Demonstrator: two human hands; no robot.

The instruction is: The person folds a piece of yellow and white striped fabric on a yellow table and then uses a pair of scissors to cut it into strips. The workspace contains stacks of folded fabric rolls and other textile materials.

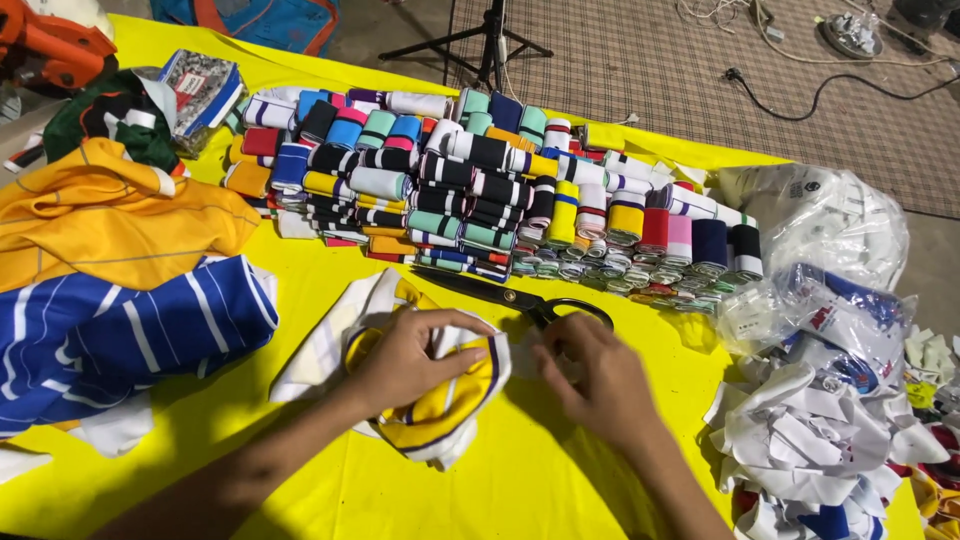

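We are working over a yellow table cover (540, 470). Stacked across its far side, rows of folded striped rib bands (480, 190) are lying in many colours. Just near of them, black-handled scissors (520, 297) are lying flat, their handles almost touching our right hand. At the left, an orange garment (110, 220) is overlapping a blue one with white stripes (130, 330), and a green garment (105, 120) is sitting farther back beside a printed booklet (200, 90). At the right, a clear plastic bag (820, 215) is bulging above a heap of white fabric scraps (810, 440). Beyond the table, a tripod (490, 40) is standing on a checked rug.

The yellow and white collar piece (440, 410) with purple trim is lying near the middle of the near edge, bunched directly under our left hand (410, 360), which is curling down and gripping it, thumb on top. Our right hand (600, 380) is resting just right of it, palm down, fingers bent and pinching at a white edge of fabric; we cannot tell exactly what it is clasping. Both forearms are reaching in from the near edge.
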